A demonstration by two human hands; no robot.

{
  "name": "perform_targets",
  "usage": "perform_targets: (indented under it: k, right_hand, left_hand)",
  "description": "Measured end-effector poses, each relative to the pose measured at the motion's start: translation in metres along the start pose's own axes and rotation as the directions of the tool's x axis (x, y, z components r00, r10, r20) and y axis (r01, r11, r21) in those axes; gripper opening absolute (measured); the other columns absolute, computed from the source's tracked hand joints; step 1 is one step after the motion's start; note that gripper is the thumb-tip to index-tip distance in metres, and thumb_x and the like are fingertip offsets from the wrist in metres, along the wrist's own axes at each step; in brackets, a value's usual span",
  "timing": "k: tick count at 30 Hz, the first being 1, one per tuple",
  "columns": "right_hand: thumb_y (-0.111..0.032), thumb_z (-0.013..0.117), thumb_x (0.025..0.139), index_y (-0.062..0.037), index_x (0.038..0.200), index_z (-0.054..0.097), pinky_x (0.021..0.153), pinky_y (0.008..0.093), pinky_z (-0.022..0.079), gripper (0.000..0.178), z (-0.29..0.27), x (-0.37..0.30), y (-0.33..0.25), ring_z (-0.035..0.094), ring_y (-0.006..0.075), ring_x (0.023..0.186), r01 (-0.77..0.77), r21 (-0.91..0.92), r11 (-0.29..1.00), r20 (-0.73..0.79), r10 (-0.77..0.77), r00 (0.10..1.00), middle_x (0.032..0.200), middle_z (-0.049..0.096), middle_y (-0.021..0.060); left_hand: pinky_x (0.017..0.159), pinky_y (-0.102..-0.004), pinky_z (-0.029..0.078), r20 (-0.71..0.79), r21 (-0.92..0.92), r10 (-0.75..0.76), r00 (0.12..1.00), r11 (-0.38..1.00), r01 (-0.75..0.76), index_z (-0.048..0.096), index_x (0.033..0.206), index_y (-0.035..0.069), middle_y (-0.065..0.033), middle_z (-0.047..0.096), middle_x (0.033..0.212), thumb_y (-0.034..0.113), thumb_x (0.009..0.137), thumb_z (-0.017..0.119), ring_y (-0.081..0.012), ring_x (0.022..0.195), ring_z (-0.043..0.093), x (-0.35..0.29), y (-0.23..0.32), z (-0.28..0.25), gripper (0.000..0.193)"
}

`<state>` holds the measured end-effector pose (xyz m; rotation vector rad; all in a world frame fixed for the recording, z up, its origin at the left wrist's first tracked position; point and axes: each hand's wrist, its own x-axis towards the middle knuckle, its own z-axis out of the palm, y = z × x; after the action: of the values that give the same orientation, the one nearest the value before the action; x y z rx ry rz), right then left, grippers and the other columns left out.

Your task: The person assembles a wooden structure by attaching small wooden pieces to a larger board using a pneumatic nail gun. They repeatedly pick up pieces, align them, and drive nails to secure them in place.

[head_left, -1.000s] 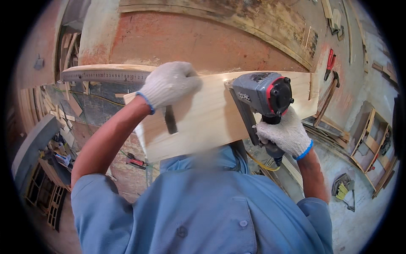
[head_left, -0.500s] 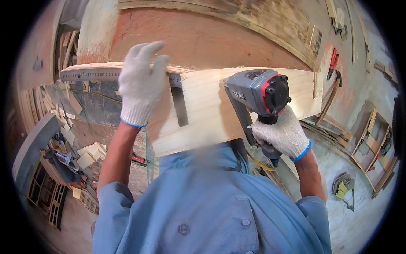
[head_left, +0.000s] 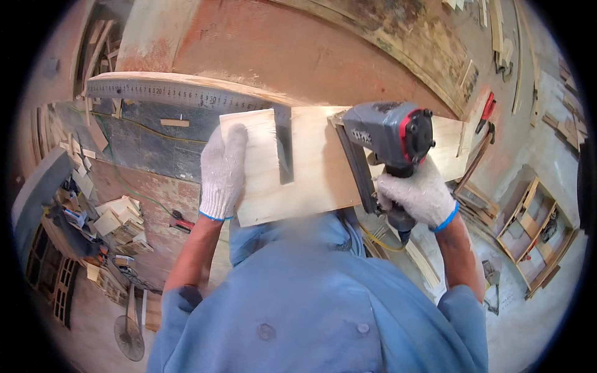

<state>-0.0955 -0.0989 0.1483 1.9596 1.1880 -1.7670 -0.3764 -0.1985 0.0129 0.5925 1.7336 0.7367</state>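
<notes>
My left hand (head_left: pixel 222 173), in a white knit glove with a blue cuff, grips the left end of a pale plywood board (head_left: pixel 320 161). The thumb lies on the board's face and the other fingers are hidden behind it. A narrow slot is cut into the board from its far edge. In my right hand (head_left: pixel 420 196), gloved alike, is a grey and black nail gun (head_left: pixel 380 127) with a red ring, held by its handle. Its long magazine lies over the board's face; whether the nose touches the wood I cannot tell. Beyond my left hand a steel ruler (head_left: pixel 168 92) runs along a wooden edge.
A reddish-brown work surface (head_left: pixel 249 53) stretches out ahead. Red-handled pliers (head_left: pixel 487 112) and a hammer (head_left: pixel 477 155) lie to the right. On the floor are a wooden frame (head_left: pixel 500 230), wood offcuts (head_left: pixel 118 217) and a round mesh strainer (head_left: pixel 129 336). A yellow hose (head_left: pixel 382 242) hangs below the nail gun.
My left hand has come down from above the ruler and closed on the board's left end. That end has shifted slightly right. The nail gun stays in my right hand, nearly in place.
</notes>
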Motion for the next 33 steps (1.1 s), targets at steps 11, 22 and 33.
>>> perform_targets:
  k: [11, 22, 33]
  right_hand:
    - [-0.007, 0.066, 0.082, 0.0037, 0.114, 0.064, 0.052, 0.0287, 0.049, 0.033, -0.004, 0.001, 0.007, 0.059, 0.0103, 0.054, 0.061, -0.011, 0.998, 0.014, -0.061, 0.998, 0.061, 0.061, 0.0023]
    - [0.001, 0.066, 0.081, 0.0041, 0.121, 0.063, 0.056, 0.0294, 0.05, 0.04, -0.008, -0.065, 0.097, 0.061, 0.0139, 0.056, 0.212, 0.509, 0.834, -0.323, -0.043, 0.945, 0.067, 0.061, 0.0046]
    - [-0.006, 0.067, 0.085, -0.0018, 0.092, 0.066, 0.057, 0.0312, 0.051, 0.008, -0.055, -0.07, 0.165, 0.064, 0.014, 0.06, 0.448, 0.613, 0.65, -0.559, -0.043, 0.828, 0.071, 0.066, 0.0063]
  left_hand:
    - [0.088, -0.0345, 0.054, 0.128, -0.248, -0.092, 0.988, 0.961, 0.121, 0.066, 0.129, -0.003, -0.0106, 0.073, 0.112, 0.027, 0.106, 0.058, -0.017, 0.098, 0.066, 0.003, -0.008, -0.008, 0.038]
    - [0.084, -0.0297, 0.056, 0.312, -0.35, 0.052, 0.949, 0.935, 0.064, 0.064, 0.128, -0.005, -0.0058, 0.07, 0.109, 0.012, 0.098, 0.067, -0.0128, 0.095, 0.066, 0.018, 0.057, -0.015, 0.035]
    - [0.08, -0.0323, 0.054, 0.203, -0.098, 0.105, 0.973, 0.991, -0.087, 0.067, 0.112, 0.002, -0.0051, 0.068, 0.1, 0.03, 0.102, 0.065, -0.0128, 0.091, 0.064, 0.014, 0.078, 0.091, 0.03]
